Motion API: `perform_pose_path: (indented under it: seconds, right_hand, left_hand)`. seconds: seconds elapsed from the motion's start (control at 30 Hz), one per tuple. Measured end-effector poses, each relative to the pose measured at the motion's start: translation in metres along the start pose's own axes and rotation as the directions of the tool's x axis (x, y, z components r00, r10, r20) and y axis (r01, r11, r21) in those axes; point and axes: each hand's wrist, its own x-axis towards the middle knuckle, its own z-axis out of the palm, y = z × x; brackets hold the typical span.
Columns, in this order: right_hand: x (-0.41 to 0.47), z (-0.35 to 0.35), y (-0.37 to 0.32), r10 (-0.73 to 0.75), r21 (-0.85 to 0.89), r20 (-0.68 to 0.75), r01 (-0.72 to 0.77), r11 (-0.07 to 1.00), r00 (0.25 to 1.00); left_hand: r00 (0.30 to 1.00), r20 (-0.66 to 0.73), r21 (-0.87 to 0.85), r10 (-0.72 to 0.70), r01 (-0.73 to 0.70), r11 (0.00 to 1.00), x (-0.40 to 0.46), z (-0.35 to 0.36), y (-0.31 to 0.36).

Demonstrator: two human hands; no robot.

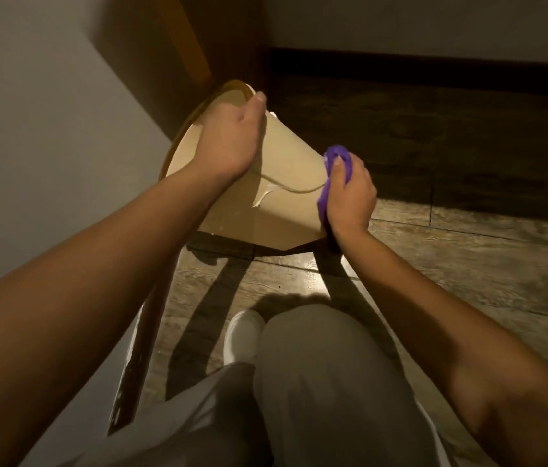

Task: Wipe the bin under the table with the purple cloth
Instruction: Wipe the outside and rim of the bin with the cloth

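Bin [282, 183], cream, tilted; left hand [229, 143] clamped on rim at 11 o'clock, right hand [350, 193] closed around purple cloth [335, 156] against side at 3. Risk: rim grip slipping, bin toppling.

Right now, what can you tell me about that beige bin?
The bin is plain beige, smooth like plastic, tapering toward its base. It is tilted, mouth turned away toward the wall, one bottom edge near the wooden floor. The left hand grips its rim; the right hand presses the purple cloth against its side.
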Motion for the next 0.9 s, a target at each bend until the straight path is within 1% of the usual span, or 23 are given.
perform_pose_path:
  seconds: [0.07, 0.1, 0.17, 0.23, 0.27, 0.3, 0.33, 0.37, 0.43, 0.47, 0.5, 0.53, 0.6, 0.63, 0.67, 0.73, 0.77, 0.8, 0.83, 0.87, 0.9]
  right_hand:
    - [-0.005, -0.003, -0.004, -0.016, 0.098, -0.014, 0.017, 0.995, 1.000]
    - [-0.010, -0.003, -0.014, -0.056, 0.162, -0.019, 0.058, 0.985, 0.998]
    - [-0.026, 0.003, -0.041, -0.193, 0.257, -0.055, 0.201, 0.945, 0.980]
    - [-0.046, 0.011, -0.060, -0.352, 0.278, -0.079, 0.359, 0.891, 0.933]
    - [-0.051, 0.014, -0.065, -0.403, 0.268, -0.070, 0.407, 0.873, 0.912]
    - [-0.050, 0.015, -0.065, -0.423, 0.245, -0.053, 0.423, 0.872, 0.904]
    - [-0.046, 0.015, -0.061, -0.405, 0.213, -0.034, 0.402, 0.891, 0.914]
    - [-0.041, 0.013, -0.054, -0.354, 0.182, -0.022, 0.352, 0.918, 0.935]
    - [-0.026, 0.012, -0.038, -0.229, 0.161, -0.009, 0.228, 0.960, 0.973]
    - [-0.018, 0.013, -0.031, -0.167, 0.167, 0.004, 0.164, 0.972, 0.986]
    - [-0.012, 0.014, -0.025, -0.105, 0.166, 0.024, 0.100, 0.981, 0.994]
    - [-0.009, 0.016, -0.020, -0.047, 0.151, 0.050, 0.039, 0.988, 0.998]
    - [-0.009, 0.018, -0.014, 0.031, 0.139, 0.093, -0.044, 0.989, 0.995]
    - [-0.012, 0.018, -0.015, 0.025, 0.162, 0.098, -0.041, 0.986, 0.995]
    - [-0.016, 0.017, -0.020, -0.017, 0.207, 0.085, -0.001, 0.978, 0.996]
    - [-0.024, 0.017, -0.042, -0.149, 0.312, 0.005, 0.140, 0.940, 0.989]
    - [-0.028, 0.017, -0.054, -0.213, 0.334, -0.047, 0.216, 0.918, 0.976]
    - [-0.031, 0.018, -0.064, -0.269, 0.319, -0.094, 0.285, 0.904, 0.959]
    - [-0.033, 0.019, -0.070, -0.307, 0.273, -0.124, 0.330, 0.904, 0.943]
    - [-0.034, 0.020, -0.073, -0.319, 0.222, -0.137, 0.342, 0.913, 0.938]
    - [-0.033, 0.020, -0.071, -0.303, 0.180, -0.133, 0.323, 0.929, 0.944]
  left_hand:
    - [1.000, -0.009, 0.024, 0.011, -0.010, 1.000, 0.006, 0.010, 0.010]
    - [1.000, -0.026, 0.021, -0.008, 0.009, 1.000, 0.013, 0.012, 0.013]
    - [0.997, -0.045, 0.003, -0.064, 0.064, 0.998, 0.026, 0.015, 0.019]
    - [0.992, -0.041, 0.037, -0.122, 0.123, 0.992, 0.035, 0.017, 0.026]
    - [0.990, -0.036, 0.049, -0.135, 0.137, 0.989, 0.038, 0.016, 0.027]
    - [0.990, -0.029, 0.045, -0.139, 0.140, 0.989, 0.039, 0.016, 0.027]
    - [0.991, -0.018, 0.027, -0.132, 0.133, 0.991, 0.037, 0.015, 0.028]
    - [0.995, -0.010, 0.031, -0.097, 0.097, 0.995, 0.033, 0.013, 0.028]
    - [0.997, 0.051, 0.154, 0.051, -0.058, 0.986, 0.018, 0.012, 0.020]
    - [0.986, 0.111, 0.225, 0.122, -0.144, 0.964, 0.006, 0.015, 0.012]
    - [0.972, 0.172, 0.268, 0.160, -0.202, 0.942, -0.007, 0.020, 0.003]
    - [0.960, 0.221, 0.288, 0.171, -0.231, 0.929, -0.020, 0.023, -0.006]
    - [0.954, 0.242, 0.303, 0.177, -0.248, 0.920, -0.035, 0.024, -0.017]
    - [0.957, 0.232, 0.292, 0.176, -0.241, 0.925, -0.036, 0.021, -0.019]
    - [0.964, 0.209, 0.261, 0.166, -0.219, 0.940, -0.033, 0.017, -0.019]
    - [0.978, 0.157, 0.139, 0.136, -0.159, 0.977, -0.021, 0.008, -0.012]
    - [0.980, 0.143, 0.071, 0.141, -0.152, 0.986, -0.017, 0.004, -0.009]
    - [0.978, 0.132, 0.018, 0.160, -0.164, 0.986, -0.014, 0.002, -0.008]
    - [0.974, 0.132, -0.001, 0.183, -0.184, 0.983, -0.014, 0.003, -0.009]
    - [0.971, 0.142, 0.003, 0.194, -0.196, 0.981, -0.017, 0.004, -0.012]
    - [0.972, 0.154, 0.009, 0.179, -0.182, 0.983, -0.022, 0.005, -0.019]
